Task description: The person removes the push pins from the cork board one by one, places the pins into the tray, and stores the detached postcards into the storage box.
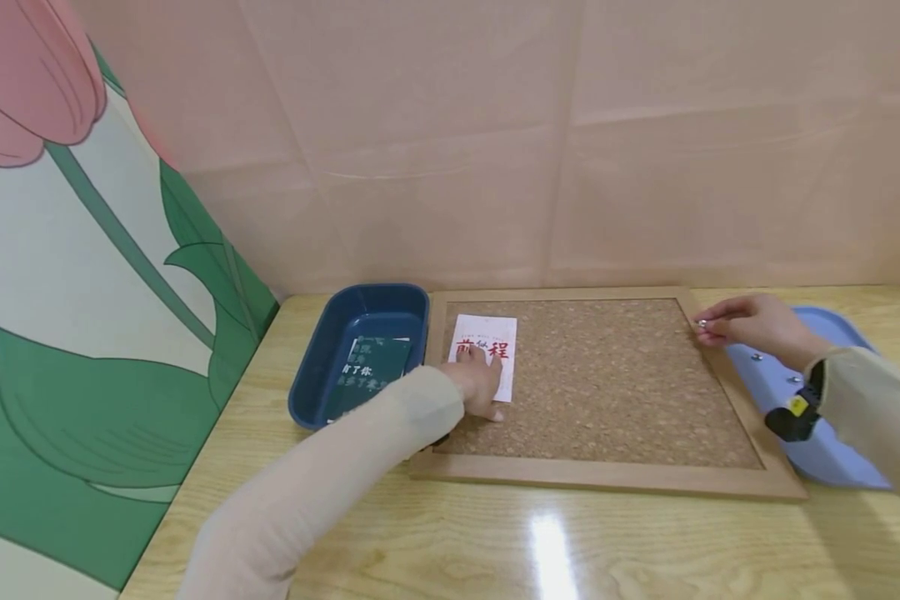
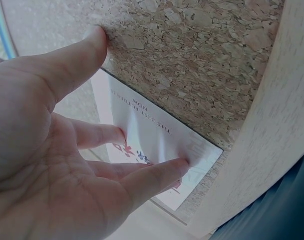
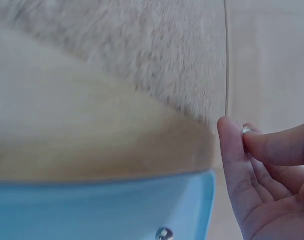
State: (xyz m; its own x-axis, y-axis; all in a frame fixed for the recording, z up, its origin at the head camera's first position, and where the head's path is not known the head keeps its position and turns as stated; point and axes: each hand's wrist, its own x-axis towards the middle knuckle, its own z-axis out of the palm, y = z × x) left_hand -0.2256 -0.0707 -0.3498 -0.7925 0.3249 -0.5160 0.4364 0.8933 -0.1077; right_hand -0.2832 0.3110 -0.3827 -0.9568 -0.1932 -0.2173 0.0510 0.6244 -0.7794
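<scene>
A white card (image 1: 504,379) with red and dark characters lies flat at the left end of the framed cork board (image 1: 615,375). My left hand (image 1: 474,382) presses on the card with spread fingertips; in the left wrist view its thumb touches the cork beside the card's edge. Above the right side of the board's frame, my right hand (image 1: 757,323) pinches a small silver pushpin (image 3: 246,129) between thumb and forefinger. Most of the pushpin is hidden by the fingers in the right wrist view.
Left of the board stands a dark blue tray (image 1: 300,400) holding dark green cards (image 1: 371,367) with white characters. A light blue tray (image 1: 832,450) at the right carries several silver pushpins (image 1: 757,357), partly under my right forearm. A curtain-like cloth (image 1: 495,167) hangs behind the table.
</scene>
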